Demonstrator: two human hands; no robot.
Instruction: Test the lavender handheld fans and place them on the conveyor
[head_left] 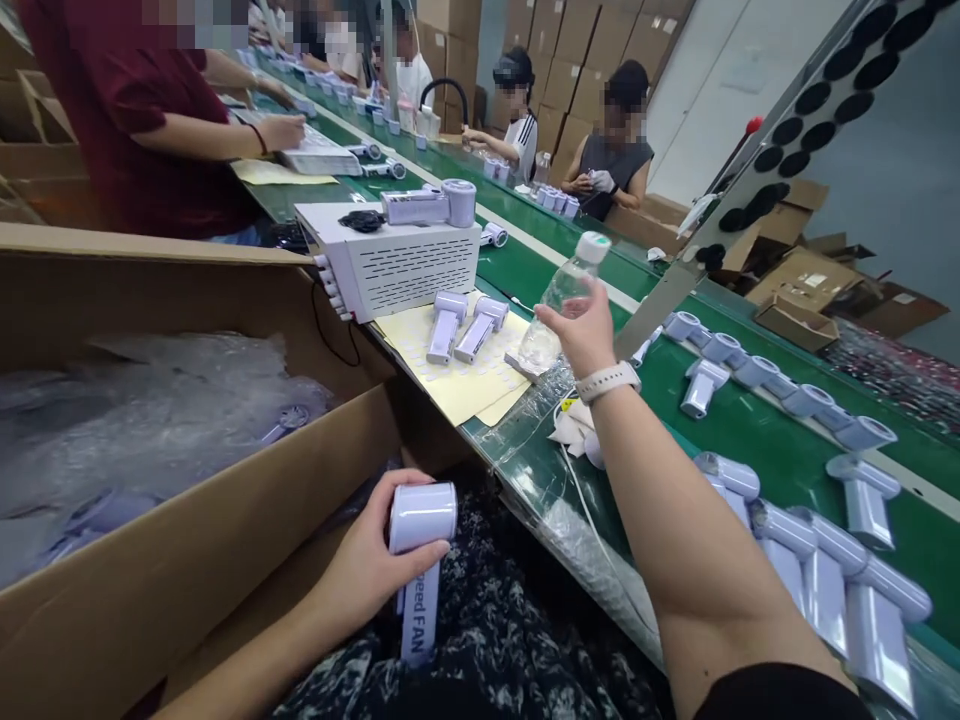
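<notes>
My left hand (372,548) is wrapped round the head of a lavender handheld fan (424,515), held low over my lap. Its handle points down, and part of the printed lettering "peed FAN" shows. With my right hand (587,328) I grip a clear plastic bottle (541,340) that has a white cap, near the bench edge. The bottle leans slightly, and whether its base touches the surface I cannot tell. Left of it, two more fans, a left one (447,325) and a right one (482,330), lie on yellow sticker sheets (457,395).
An open cardboard box (247,510) with plastic bags and fans stands at my left. A white vented case (420,262) carries another fan. Along the green conveyor (645,450) lie several fans, beside a slanted metal post (660,300). Several people work farther along.
</notes>
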